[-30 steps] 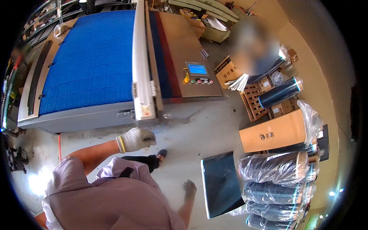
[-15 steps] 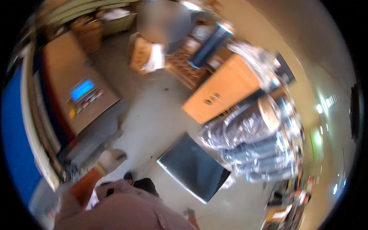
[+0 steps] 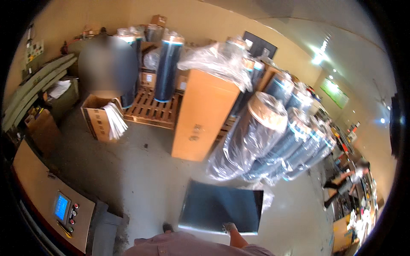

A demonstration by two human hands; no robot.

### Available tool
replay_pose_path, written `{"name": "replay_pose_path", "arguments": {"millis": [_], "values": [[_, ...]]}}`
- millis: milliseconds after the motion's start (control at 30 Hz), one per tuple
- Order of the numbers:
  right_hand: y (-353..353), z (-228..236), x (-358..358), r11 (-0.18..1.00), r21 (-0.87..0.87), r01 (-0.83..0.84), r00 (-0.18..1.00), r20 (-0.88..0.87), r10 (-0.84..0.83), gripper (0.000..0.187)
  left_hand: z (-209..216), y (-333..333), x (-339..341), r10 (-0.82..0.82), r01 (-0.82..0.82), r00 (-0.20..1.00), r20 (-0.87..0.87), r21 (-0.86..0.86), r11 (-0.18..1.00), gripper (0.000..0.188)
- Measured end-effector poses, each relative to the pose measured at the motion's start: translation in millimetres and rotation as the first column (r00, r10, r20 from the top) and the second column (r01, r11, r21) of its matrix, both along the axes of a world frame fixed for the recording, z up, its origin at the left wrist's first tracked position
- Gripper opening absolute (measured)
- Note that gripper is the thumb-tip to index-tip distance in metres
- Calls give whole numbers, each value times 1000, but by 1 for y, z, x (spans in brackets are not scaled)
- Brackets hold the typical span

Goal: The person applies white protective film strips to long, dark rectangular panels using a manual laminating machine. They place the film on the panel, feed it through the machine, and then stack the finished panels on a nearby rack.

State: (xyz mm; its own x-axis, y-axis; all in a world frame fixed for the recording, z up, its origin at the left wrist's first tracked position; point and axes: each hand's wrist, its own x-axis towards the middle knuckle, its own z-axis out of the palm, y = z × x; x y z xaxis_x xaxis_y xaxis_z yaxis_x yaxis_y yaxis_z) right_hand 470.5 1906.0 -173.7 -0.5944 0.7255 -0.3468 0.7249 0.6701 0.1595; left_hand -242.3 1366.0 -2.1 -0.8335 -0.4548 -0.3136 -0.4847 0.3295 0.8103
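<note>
My right hand (image 3: 229, 228), greyish as if gloved, is at the near edge of a large dark glossy sheet (image 3: 218, 202). The hand overlaps the sheet in the head view. Its fingers are small and blurred, so I cannot tell whether they touch or grip it. The sheet is roughly rectangular with a pale near edge, and it appears low near the floor. My left hand is out of the picture.
Plastic-wrapped rolls (image 3: 250, 136) stand beyond the sheet, beside a tall cardboard box (image 3: 203, 115). A wooden pallet (image 3: 151, 109) and an open carton (image 3: 96, 121) are farther left. A machine panel (image 3: 63, 207) is near left. Another person (image 3: 344, 183) is at right.
My view has turned, so the sheet and rolls appear at a different angle. My left hand has left the picture. My right hand now shows in front of the sheet's near edge.
</note>
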Motion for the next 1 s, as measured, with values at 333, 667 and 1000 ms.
{"name": "replay_pose_path", "arguments": {"millis": [333,667,1000], "values": [[200,91,-405,588,-796,143,788,-268,-555,28,-80,-94,5,504,-501,861,-73,60,864,52],[93,88,-712,500,-860,102,986,21,-166,30,-52,-97,-32,939,-950,308,-149,-3,311,35],[85,141,-841,611,-785,-101,993,-47,104,34,-10,-175,-97,963,-952,-12,270,-298,72,82]]}}
